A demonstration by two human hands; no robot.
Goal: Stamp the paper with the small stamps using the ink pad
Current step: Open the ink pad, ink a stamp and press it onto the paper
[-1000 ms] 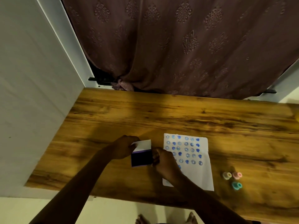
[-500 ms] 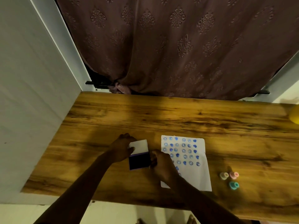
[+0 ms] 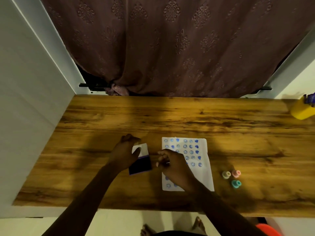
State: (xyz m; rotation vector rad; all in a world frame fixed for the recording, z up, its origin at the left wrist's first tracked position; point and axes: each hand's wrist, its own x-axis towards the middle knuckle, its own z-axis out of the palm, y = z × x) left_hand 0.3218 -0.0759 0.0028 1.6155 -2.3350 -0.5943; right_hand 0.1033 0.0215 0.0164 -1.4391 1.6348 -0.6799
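The ink pad (image 3: pixel 140 165) lies open on the wooden table (image 3: pixel 187 116), its dark pad facing up. My left hand (image 3: pixel 126 155) grips its white lid (image 3: pixel 144 149) at the far end. My right hand (image 3: pixel 172 165) hovers just right of the pad, over the left edge of the white paper (image 3: pixel 202 167), fingers curled. Whether they hold anything is hidden. The paper carries rows of blue round and heart prints. Three small stamps lie right of the paper: yellow (image 3: pixel 226 174), pink (image 3: pixel 236 173) and teal (image 3: pixel 236 183).
A yellow container (image 3: pixel 302 109) stands at the table's far right edge. A brown patterned curtain (image 3: pixel 170 48) hangs behind the table and a white wall (image 3: pixel 25 99) borders its left side. My bare feet (image 3: pixel 197 225) show below the near edge.
My right hand has left the ink pad's right edge and shifted right, over the paper. My left hand still holds the white lid.
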